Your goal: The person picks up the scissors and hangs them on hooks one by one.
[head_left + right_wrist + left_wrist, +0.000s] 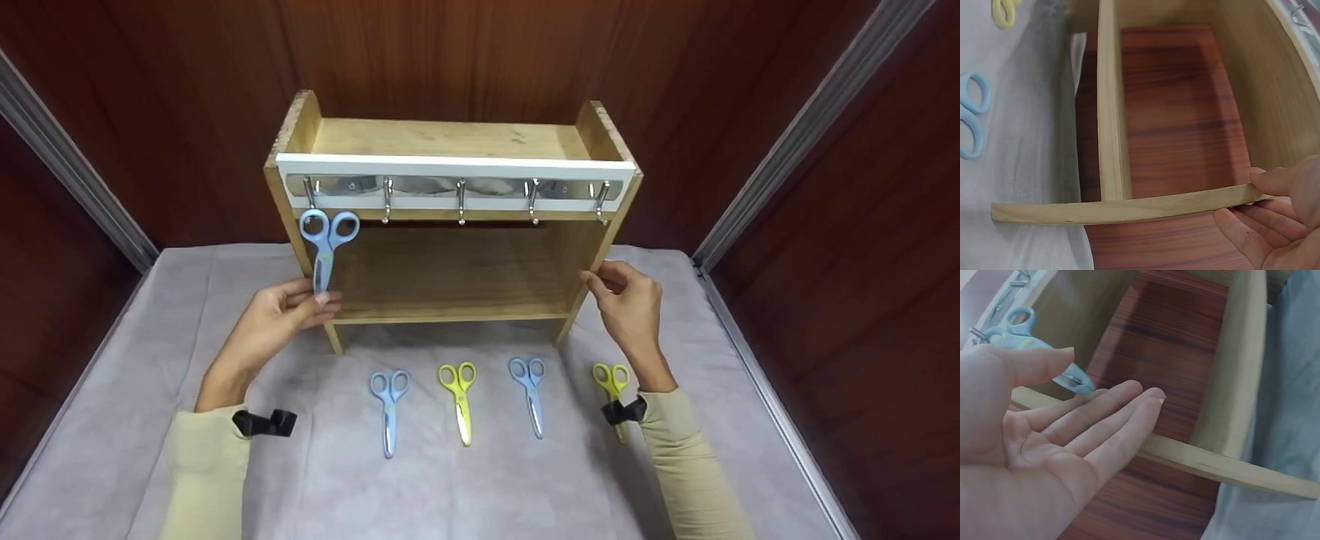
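Observation:
Blue-handled scissors [323, 241] hang blades down at the leftmost hook [308, 192] of a rack on a wooden shelf unit [450, 319]. My left hand [271, 319] is at their tip; the left wrist view shows its fingers [1112, 419] extended, with the thumb apart from them and the scissors [1027, 343] behind the thumb. On the opposite side, my right hand [631, 306] pinches the front edge of the unit's right side panel [1185, 206] between thumb and fingers.
Hooks [461, 199] line the white rack. In front of the unit, on grey cloth [337, 487], lie blue scissors [388, 409], yellow scissors [460, 401], more blue scissors [530, 394], and yellow scissors [611, 379] partly under my right wrist strap. Dark wood walls [465, 52] surround the table.

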Action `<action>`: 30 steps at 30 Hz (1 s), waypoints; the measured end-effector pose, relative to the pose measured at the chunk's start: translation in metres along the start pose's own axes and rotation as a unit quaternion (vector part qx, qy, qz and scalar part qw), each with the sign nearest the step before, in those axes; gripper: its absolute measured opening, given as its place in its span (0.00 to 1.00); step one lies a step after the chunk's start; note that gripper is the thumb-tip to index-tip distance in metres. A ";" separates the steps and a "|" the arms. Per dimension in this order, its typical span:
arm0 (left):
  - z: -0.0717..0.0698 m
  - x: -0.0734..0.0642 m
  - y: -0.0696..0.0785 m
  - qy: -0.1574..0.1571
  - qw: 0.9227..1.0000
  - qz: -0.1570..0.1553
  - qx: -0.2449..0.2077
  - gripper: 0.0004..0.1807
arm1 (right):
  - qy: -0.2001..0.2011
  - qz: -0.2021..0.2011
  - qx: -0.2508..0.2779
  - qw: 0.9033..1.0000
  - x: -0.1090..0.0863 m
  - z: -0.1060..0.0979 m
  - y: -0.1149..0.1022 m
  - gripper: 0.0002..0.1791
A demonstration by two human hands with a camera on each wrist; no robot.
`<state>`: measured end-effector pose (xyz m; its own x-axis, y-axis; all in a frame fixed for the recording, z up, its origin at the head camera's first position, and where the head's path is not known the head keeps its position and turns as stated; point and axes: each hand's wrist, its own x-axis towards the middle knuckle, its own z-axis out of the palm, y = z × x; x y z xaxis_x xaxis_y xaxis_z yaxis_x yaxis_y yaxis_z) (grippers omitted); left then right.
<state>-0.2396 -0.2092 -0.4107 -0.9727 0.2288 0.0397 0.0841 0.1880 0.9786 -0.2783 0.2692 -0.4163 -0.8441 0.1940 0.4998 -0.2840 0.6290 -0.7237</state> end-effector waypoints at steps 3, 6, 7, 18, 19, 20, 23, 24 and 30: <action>0.002 -0.002 -0.007 0.014 1.000 0.001 -0.004 0.28 | 0.001 -0.002 0.000 1.000 0.000 0.000 0.001 0.09; 0.004 -0.004 -0.010 0.025 1.000 0.004 0.007 0.27 | 0.003 -0.006 -0.003 1.000 0.000 0.000 0.001 0.10; 0.005 -0.005 -0.011 0.029 0.999 0.003 0.015 0.26 | 0.004 -0.007 -0.004 1.000 0.000 -0.001 0.002 0.10; 0.033 -0.015 -0.038 0.058 0.988 -0.036 0.138 0.22 | 0.003 -0.005 -0.007 1.000 -0.001 -0.001 0.001 0.11; 0.037 -0.016 -0.041 0.060 0.987 -0.035 0.147 0.22 | 0.002 -0.005 -0.007 1.000 -0.001 -0.001 0.001 0.11; 0.040 -0.016 -0.044 0.063 0.985 -0.036 0.158 0.22 | 0.001 -0.004 -0.006 1.000 -0.001 -0.001 0.001 0.10; 0.052 -0.017 -0.051 0.069 0.979 -0.034 0.188 0.21 | 0.000 -0.004 -0.005 1.000 0.000 -0.001 0.001 0.10; 0.057 -0.017 -0.053 0.072 0.977 -0.034 0.196 0.21 | 0.000 -0.004 -0.005 1.000 0.000 -0.002 0.001 0.11; 0.080 -0.022 -0.063 0.082 0.957 -0.038 0.276 0.22 | 0.000 -0.006 -0.001 1.000 0.000 -0.001 0.001 0.10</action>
<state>-0.2065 -0.1496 -0.4892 -0.9976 0.0503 0.0483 0.0696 0.6841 0.7260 -0.2784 0.2708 -0.4163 -0.8410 0.1855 0.5083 -0.2935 0.6327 -0.7166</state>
